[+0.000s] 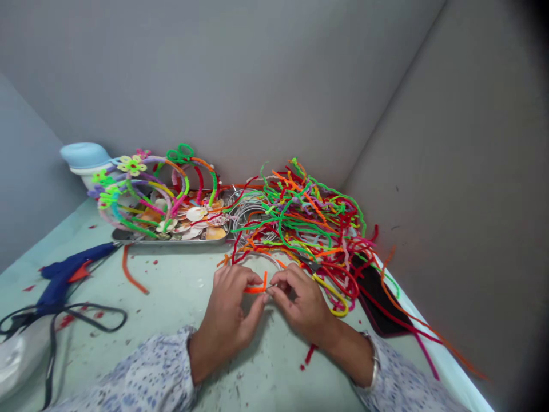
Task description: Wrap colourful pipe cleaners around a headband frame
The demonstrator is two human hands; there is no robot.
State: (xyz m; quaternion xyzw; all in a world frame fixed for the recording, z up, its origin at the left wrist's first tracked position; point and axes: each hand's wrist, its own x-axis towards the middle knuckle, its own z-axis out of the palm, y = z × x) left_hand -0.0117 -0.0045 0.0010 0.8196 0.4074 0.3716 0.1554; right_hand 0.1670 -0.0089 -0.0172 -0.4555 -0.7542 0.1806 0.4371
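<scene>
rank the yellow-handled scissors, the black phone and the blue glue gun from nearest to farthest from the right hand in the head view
From the right hand:
1. Yellow-handled scissors, just to its right, among the pipe cleaners.
2. Black phone, farther right, near the table edge.
3. Blue glue gun, far left, past the left hand.

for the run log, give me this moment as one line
left hand: pinches orange pipe cleaner | right hand: pinches same piece | nearby: tangled pipe cleaner pile | metal tray
</scene>
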